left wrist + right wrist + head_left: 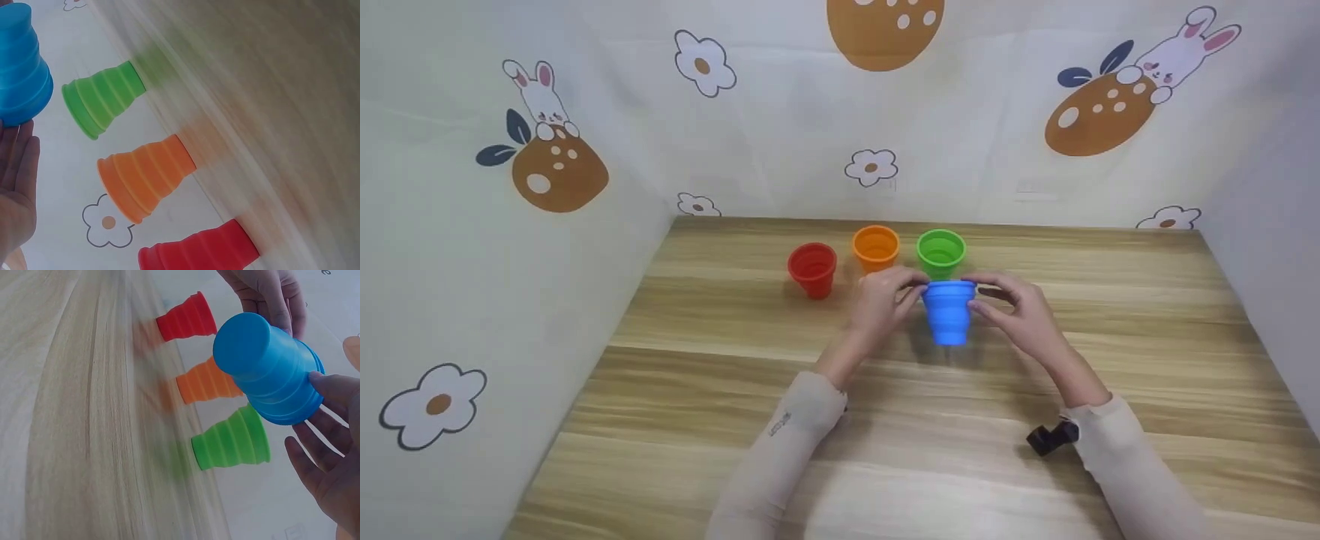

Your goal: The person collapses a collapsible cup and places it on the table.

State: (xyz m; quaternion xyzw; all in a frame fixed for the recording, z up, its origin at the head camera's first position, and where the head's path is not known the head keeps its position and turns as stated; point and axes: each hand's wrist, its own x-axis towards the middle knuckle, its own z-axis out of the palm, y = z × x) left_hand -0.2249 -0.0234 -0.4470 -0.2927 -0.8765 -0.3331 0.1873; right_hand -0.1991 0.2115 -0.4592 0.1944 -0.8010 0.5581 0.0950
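Observation:
A blue ribbed cup [949, 313] is held upright above the table between both hands, its wide rim at the top. My left hand [883, 301] pinches the rim from the left. On the other side, my right hand [1026, 313] grips the rim with thumb and fingers, as the right wrist view also shows. Behind the blue cup stands a green cup [941, 251], with an orange cup [876, 247] to its left, partly covered by the left hand. A red cup [813, 268] stands farther left. These cups are upright on the table with their mouths up.
The wood-grain table [720, 390] meets a patterned cloth wall [787, 150] at the back, with more cloth at both sides. A black device [1051, 437] sticks out from the right sleeve near the wrist.

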